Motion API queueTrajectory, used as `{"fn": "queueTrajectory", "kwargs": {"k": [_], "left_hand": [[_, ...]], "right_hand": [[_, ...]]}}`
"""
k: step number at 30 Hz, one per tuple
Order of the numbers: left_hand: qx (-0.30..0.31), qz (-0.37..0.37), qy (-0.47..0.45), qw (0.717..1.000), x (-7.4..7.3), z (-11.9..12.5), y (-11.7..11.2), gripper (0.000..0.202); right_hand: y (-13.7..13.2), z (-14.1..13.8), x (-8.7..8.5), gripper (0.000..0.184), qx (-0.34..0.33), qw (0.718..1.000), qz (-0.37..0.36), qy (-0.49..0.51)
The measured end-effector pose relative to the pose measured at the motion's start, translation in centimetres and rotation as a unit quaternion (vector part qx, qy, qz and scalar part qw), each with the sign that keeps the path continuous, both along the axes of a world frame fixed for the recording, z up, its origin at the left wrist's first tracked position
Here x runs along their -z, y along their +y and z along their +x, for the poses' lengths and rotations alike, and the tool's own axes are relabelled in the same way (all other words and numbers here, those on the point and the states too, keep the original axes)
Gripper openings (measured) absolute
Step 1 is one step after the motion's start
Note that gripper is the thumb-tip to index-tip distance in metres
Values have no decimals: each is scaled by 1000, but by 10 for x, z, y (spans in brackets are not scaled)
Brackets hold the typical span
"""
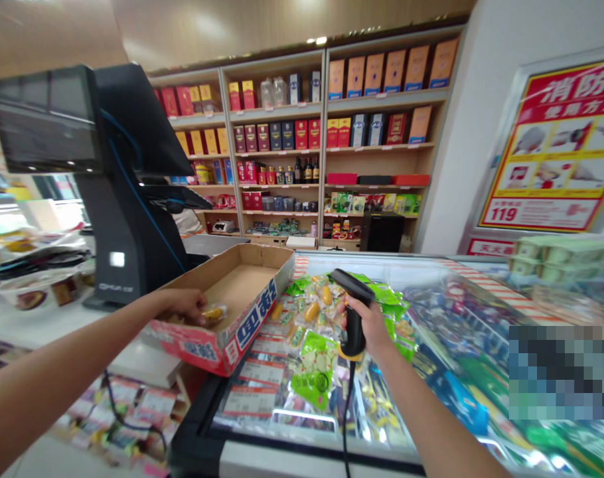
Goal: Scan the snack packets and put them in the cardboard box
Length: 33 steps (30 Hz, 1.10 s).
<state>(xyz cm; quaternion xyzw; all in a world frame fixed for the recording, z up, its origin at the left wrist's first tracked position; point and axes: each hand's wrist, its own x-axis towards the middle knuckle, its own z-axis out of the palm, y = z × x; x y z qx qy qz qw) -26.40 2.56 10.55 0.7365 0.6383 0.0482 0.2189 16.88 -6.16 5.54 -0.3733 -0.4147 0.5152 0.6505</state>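
My left hand (186, 304) is inside the near end of a shallow cardboard box (222, 355), its fingers closed on a small yellow snack in a clear wrapper (215, 312). The box is open at the top, with red printing on its outside. My right hand (374, 324) grips the handle of a black barcode scanner (356, 322), whose cord hangs down toward me. Below and behind the scanner, a pile of similar wrapped yellow snacks (310, 312) lies on the glass freezer top. Beside them is a green snack bag (314, 368); more green bags lie behind.
A black checkout terminal (133, 199) stands on the left counter behind the box. Packaged goods show through the freezer glass (302, 421). Pale green cartons (555, 255) are stacked at the right. Shelves of boxed bottles (277, 136) line the back wall.
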Motion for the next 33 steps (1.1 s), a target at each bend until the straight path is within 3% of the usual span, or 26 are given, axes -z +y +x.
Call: {"fn": "queueTrajectory", "kwargs": {"k": [2,5,9,12,13,15,18,22,25,27,30,33], "left_hand": [[34,-127,-10,991,-1,4,-2,36],[26,-178,-51,982,-1,9,0,36],[-25,-139,-111,984,-10,17,5,38],[-40,-51,-269,961,-31,37,0,31],[-42,-29,-345,937,-40,48,-5,24],[-48,-8,-510,859,-56,77,-22,13],[-16,-84,-674,733,-66,134,-57,17],[-24,-277,-755,593,-44,204,-87,20],[-7,-339,-774,535,-13,237,-82,32],[0,-314,-781,540,9,246,-69,30],[-6,-199,-782,591,37,249,-48,23],[9,-74,-772,632,54,245,-37,26]], "right_hand": [[0,0,0,27,1,1000,1,1],[-1,0,0,24,-4,1000,-1,0],[-1,-1,0,24,-8,1000,-4,-7],[-1,-2,0,25,-7,1000,-2,-14],[-1,-2,0,24,-9,1000,-2,-17],[-1,-2,-1,24,-10,1000,-2,-20],[-2,-1,-1,23,-10,1000,-2,-21],[-4,-2,-3,23,-10,1000,-9,-18],[-5,-3,-5,24,-2,1000,-9,-20],[-6,-3,-6,24,5,1000,-10,-24],[-8,-4,-8,24,2,999,-11,-32],[-12,-7,-9,23,-21,999,-5,-47]]}}
